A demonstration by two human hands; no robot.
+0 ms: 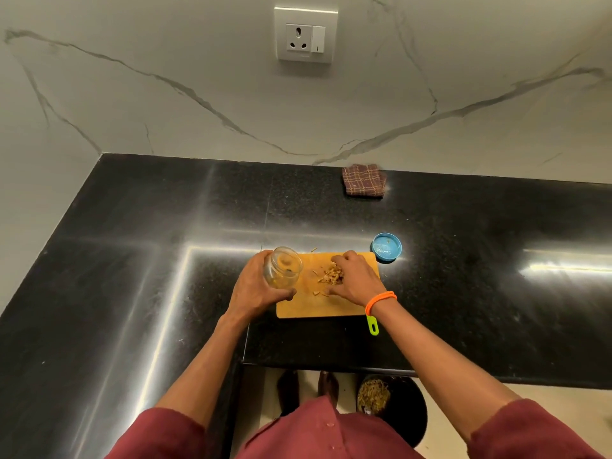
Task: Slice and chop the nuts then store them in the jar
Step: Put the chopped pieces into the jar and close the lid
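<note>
A wooden cutting board [318, 306] lies on the black counter. A small pile of chopped nuts [328, 274] sits on its middle. My left hand [255, 286] grips a clear glass jar [282, 267], tilted with its open mouth toward the nuts at the board's left edge. My right hand [352, 281] rests on the board, fingers curled around the nut pieces. A green knife handle [373, 325] pokes out from under my right wrist at the board's front right corner; the blade is hidden. The jar's blue lid [386, 247] lies upside down behind the board's right corner.
A folded brown checked cloth [364, 179] lies at the back by the marble wall. The black counter [165, 260] runs in an L shape, with its front edge just below the board. A dark bin [397, 409] with scraps stands on the floor at the right of my feet.
</note>
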